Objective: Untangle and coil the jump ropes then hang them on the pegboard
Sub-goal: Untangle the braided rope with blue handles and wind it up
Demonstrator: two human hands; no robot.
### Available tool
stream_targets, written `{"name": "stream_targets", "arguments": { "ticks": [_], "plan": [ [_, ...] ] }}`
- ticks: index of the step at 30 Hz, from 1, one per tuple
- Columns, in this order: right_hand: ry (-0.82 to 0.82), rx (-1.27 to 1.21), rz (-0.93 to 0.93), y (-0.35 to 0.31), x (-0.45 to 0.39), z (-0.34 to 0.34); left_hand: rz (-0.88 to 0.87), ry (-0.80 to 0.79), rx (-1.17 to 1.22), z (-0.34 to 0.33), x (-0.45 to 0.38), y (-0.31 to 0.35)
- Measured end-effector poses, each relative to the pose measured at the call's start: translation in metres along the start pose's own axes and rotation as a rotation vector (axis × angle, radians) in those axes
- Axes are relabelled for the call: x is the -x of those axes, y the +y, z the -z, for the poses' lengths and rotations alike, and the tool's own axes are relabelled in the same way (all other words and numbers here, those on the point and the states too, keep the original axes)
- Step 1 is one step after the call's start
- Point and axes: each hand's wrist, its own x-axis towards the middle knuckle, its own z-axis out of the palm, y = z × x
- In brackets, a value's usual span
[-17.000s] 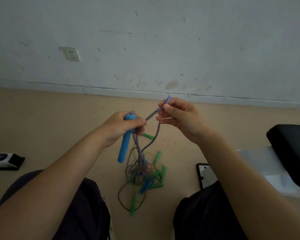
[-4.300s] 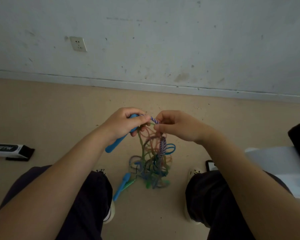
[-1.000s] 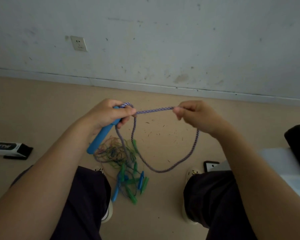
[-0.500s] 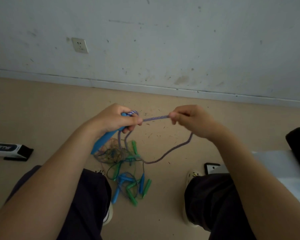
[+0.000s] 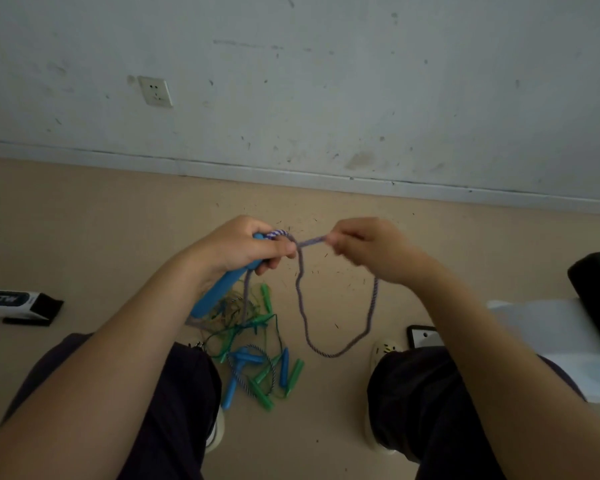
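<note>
Above the tangled pile of green and blue jump ropes (image 5: pixel 257 355), left hand (image 5: pixel 243 245) grips a blue plastic handle (image 5: pixel 215 292); right hand (image 5: pixel 364 247) pinches its purple braided rope (image 5: pixel 340 351).

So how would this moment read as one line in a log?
stage: coiling | left hand: grips blue handle | right hand: pinches purple rope | loop: hanging between hands | tangle: on floor

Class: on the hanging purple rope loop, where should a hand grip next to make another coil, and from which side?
Grip the purple rope loop on its right strand, just below the right hand, coming from the right: it hangs free there, clear of the tangle.
</note>
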Motion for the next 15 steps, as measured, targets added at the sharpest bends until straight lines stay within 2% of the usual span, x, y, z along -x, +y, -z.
{"name": "stream_targets", "arguments": {
  "ticks": [2, 4, 10, 13, 15],
  "plan": [
    [0.142, -0.005, -0.045, 0.016, 0.003, 0.022, 0.002, 0.088, -0.006, 0.012, 0.001, -0.002],
    [0.178, -0.072, -0.080, 0.026, 0.007, 0.031, -0.014, 0.139, 0.027, 0.018, 0.001, -0.005],
    [-0.074, -0.151, -0.017, 0.002, 0.001, -0.019, -0.015, -0.004, 0.068, -0.012, 0.002, -0.003],
    [-0.136, -0.171, 0.014, -0.005, -0.004, -0.031, -0.012, -0.021, 0.086, -0.017, 0.001, 0.001],
    [-0.121, -0.168, 0.023, -0.006, -0.004, -0.024, -0.016, -0.006, 0.084, -0.012, 0.002, 0.004]
  ]
}}
